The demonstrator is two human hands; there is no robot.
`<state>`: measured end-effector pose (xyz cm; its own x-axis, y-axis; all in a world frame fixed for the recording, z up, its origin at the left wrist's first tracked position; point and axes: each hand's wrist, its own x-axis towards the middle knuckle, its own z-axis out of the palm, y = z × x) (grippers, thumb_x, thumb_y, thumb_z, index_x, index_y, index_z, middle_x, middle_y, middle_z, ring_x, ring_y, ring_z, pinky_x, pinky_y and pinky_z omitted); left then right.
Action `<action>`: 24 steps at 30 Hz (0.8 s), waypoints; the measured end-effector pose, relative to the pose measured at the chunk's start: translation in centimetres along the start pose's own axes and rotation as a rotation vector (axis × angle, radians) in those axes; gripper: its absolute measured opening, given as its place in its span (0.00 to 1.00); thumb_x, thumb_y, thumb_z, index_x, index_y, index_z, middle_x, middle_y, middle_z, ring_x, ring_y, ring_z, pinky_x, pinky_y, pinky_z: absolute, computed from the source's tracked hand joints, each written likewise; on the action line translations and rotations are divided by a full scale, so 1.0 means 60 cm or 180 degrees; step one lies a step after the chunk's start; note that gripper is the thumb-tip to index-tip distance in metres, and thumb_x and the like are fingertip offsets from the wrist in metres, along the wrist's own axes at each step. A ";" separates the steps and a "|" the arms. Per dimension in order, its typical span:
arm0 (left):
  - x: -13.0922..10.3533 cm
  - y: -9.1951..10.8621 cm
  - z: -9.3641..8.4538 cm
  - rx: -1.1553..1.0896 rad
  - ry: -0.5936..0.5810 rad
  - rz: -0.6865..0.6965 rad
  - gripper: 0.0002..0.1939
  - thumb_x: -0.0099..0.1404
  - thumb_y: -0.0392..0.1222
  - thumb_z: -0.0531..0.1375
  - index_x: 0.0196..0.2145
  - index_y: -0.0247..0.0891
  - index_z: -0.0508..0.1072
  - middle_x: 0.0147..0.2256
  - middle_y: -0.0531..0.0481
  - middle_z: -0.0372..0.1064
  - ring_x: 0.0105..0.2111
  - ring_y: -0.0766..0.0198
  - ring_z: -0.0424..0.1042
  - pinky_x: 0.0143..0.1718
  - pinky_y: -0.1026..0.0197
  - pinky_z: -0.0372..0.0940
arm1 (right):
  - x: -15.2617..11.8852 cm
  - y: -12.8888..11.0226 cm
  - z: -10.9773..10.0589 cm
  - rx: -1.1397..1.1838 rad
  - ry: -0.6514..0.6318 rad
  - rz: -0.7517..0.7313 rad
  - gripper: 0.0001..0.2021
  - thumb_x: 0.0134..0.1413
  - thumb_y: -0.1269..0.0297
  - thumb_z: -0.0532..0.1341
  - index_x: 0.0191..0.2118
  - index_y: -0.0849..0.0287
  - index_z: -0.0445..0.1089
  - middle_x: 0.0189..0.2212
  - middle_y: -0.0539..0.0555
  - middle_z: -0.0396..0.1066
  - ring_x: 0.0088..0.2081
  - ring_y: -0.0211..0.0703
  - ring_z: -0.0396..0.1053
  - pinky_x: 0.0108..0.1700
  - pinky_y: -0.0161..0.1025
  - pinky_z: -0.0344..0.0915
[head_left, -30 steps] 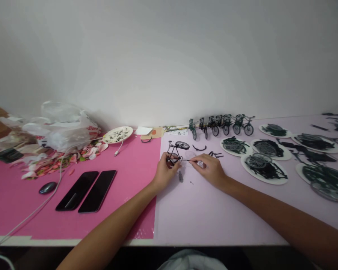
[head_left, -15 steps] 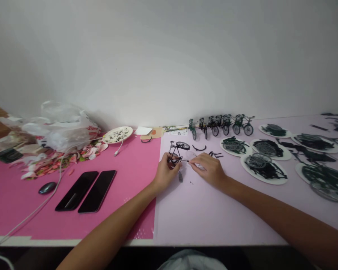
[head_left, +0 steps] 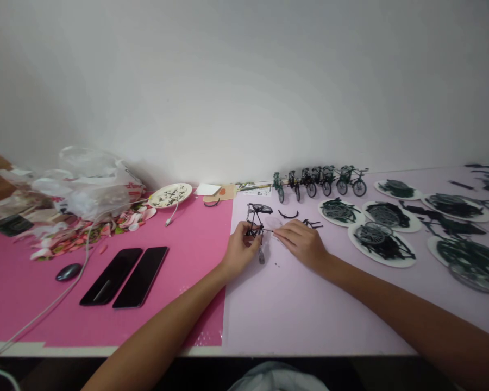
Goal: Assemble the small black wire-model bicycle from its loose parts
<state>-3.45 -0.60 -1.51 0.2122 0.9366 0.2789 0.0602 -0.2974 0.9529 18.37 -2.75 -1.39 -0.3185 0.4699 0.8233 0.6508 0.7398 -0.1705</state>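
My left hand point(head_left: 241, 247) is closed around a partly built black toy bicycle point(head_left: 255, 218), tilted over the pale sheet. One of its wheels point(head_left: 261, 208) shows above the fingers, and another wheel seen edge-on hangs below them. My right hand point(head_left: 303, 241) pinches a thin dark rod-like tool point(head_left: 269, 231), whose tip points at the bicycle frame. Whether the tip touches the frame I cannot tell. Behind my right hand lie a curved black strip point(head_left: 288, 214) and a small black forked part point(head_left: 312, 224). Tiny bits point(head_left: 277, 265) rest in front.
Several finished toy bicycles point(head_left: 326, 182) stand along the wall. White plates point(head_left: 407, 263) of bicycle parts cover the right side. On the pink left side are two phones point(head_left: 140, 278), a mouse point(head_left: 68, 272), a cable point(head_left: 85, 255), plastic bags point(head_left: 93, 187) and a plate of small pieces point(head_left: 170, 195).
The toy bicycle has turned slightly in my left hand, its upper wheel shifting a little left. My right hand's fingers have closed up more around the tool.
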 end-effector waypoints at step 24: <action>-0.003 -0.004 -0.001 -0.0348 -0.0628 -0.0162 0.20 0.63 0.48 0.71 0.42 0.41 0.65 0.55 0.42 0.71 0.38 0.63 0.80 0.37 0.61 0.76 | -0.001 0.002 -0.004 -0.0437 -0.0481 0.0793 0.11 0.73 0.62 0.54 0.36 0.55 0.67 0.31 0.54 0.72 0.35 0.47 0.71 0.34 0.40 0.64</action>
<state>-3.55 -0.69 -1.77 0.3990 0.8922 0.2115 -0.0282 -0.2187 0.9754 18.65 -2.81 -1.31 -0.2297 0.7023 0.6738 0.8054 0.5259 -0.2735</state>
